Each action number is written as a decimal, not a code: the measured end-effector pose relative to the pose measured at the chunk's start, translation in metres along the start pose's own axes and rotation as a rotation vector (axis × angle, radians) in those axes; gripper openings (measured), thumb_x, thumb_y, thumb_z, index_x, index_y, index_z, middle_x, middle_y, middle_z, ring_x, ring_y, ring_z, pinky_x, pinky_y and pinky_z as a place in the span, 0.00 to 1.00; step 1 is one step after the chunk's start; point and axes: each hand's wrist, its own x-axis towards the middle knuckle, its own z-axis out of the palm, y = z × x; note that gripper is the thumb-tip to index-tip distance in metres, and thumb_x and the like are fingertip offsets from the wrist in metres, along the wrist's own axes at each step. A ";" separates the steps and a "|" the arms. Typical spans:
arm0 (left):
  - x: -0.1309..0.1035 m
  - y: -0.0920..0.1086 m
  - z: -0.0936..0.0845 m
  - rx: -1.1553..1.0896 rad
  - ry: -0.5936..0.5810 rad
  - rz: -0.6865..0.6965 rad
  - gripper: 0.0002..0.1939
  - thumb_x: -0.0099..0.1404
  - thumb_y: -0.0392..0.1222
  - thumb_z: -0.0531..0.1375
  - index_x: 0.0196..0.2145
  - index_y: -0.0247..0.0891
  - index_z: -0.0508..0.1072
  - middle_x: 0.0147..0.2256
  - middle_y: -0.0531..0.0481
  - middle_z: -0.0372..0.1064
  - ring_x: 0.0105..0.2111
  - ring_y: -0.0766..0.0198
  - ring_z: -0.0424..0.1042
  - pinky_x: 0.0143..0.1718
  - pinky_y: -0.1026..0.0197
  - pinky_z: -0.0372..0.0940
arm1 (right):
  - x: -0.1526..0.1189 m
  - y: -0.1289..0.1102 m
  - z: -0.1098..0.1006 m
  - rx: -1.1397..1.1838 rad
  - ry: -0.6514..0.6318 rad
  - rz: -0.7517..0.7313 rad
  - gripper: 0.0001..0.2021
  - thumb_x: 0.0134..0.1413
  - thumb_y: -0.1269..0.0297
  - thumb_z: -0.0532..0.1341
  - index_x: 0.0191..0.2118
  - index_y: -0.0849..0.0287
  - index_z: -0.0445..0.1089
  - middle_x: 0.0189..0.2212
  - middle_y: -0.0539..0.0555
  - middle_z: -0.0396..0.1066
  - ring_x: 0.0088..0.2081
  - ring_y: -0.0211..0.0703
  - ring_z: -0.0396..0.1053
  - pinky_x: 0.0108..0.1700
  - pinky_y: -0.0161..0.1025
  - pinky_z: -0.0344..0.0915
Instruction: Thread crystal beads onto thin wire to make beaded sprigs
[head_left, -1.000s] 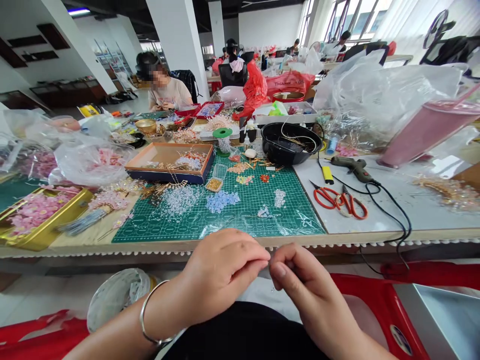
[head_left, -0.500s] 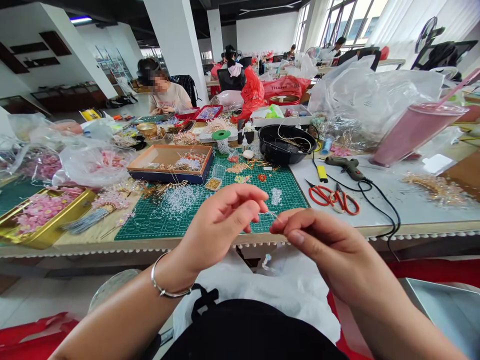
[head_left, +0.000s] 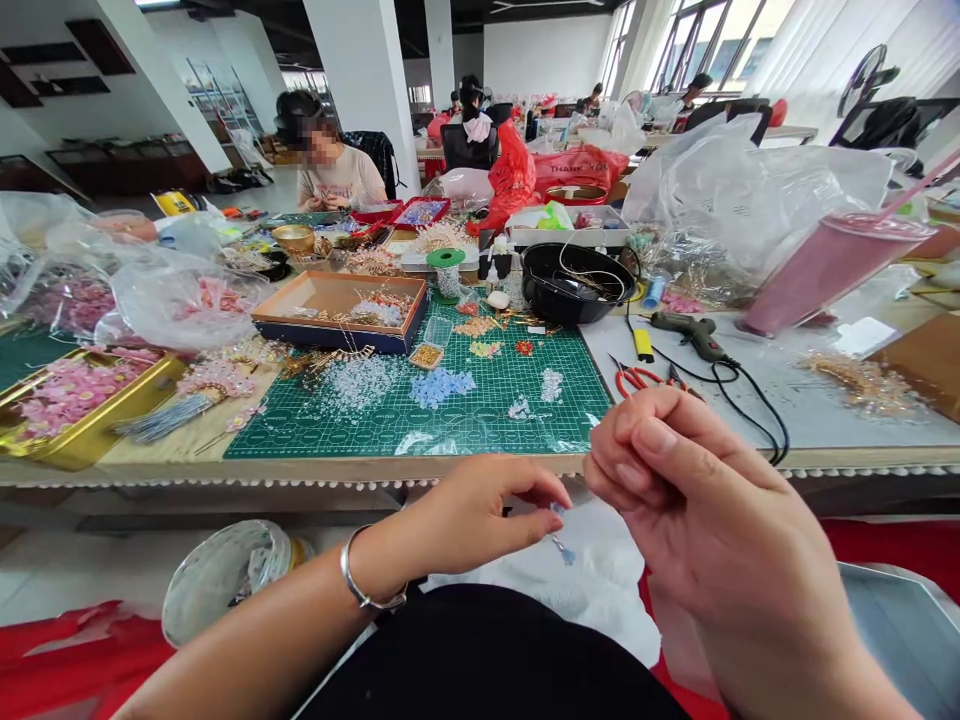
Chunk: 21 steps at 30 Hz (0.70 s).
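Here, from my remote feed, the left hand [head_left: 480,515] pinches a small bluish bead [head_left: 557,510] between thumb and forefinger at six o'clock, just below the table edge, over a white cloth [head_left: 600,580] on the lap. The right hand [head_left: 690,500] is raised at four o'clock with fingers curled shut; what it grips I cannot tell. On the green cutting mat [head_left: 450,420], at twelve o'clock from the hands, lie loose heaps of clear and pale-blue beads. An orange-lined box [head_left: 337,312] at eleven o'clock holds gold wire pieces and clear beads; a small clear case [head_left: 427,355] beside it holds gold bits. A black bowl [head_left: 574,282] at one o'clock holds coiled wire. A gold tin [head_left: 82,425] at nine o'clock is full of pink flowers.
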 end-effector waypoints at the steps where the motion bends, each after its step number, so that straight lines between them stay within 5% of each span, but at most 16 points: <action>1: -0.002 0.000 -0.001 -0.019 0.028 -0.016 0.06 0.63 0.38 0.57 0.38 0.37 0.73 0.35 0.49 0.72 0.34 0.65 0.70 0.38 0.63 0.63 | -0.003 -0.001 -0.001 -0.006 0.016 -0.005 0.07 0.59 0.66 0.55 0.29 0.55 0.64 0.20 0.46 0.53 0.23 0.36 0.55 0.23 0.33 0.57; 9: -0.016 0.001 -0.005 0.013 0.193 -0.005 0.07 0.63 0.40 0.57 0.39 0.38 0.74 0.34 0.48 0.72 0.31 0.67 0.67 0.30 0.65 0.60 | -0.028 -0.004 -0.003 -0.437 -0.029 -0.036 0.06 0.56 0.63 0.60 0.28 0.53 0.67 0.24 0.47 0.63 0.25 0.36 0.60 0.24 0.32 0.59; 14: -0.020 0.006 -0.009 0.028 0.292 0.015 0.07 0.63 0.40 0.59 0.39 0.40 0.74 0.35 0.48 0.74 0.32 0.65 0.67 0.31 0.64 0.59 | -0.027 -0.002 0.005 -0.754 -0.068 -0.265 0.07 0.53 0.72 0.59 0.27 0.55 0.63 0.21 0.46 0.62 0.22 0.34 0.61 0.20 0.31 0.57; 21: -0.020 0.011 -0.011 -0.069 0.275 -0.006 0.07 0.63 0.39 0.60 0.38 0.39 0.75 0.35 0.48 0.74 0.33 0.64 0.71 0.34 0.63 0.63 | -0.019 0.008 0.013 -0.934 -0.045 -0.439 0.10 0.49 0.76 0.56 0.24 0.55 0.59 0.18 0.47 0.58 0.20 0.36 0.59 0.20 0.34 0.57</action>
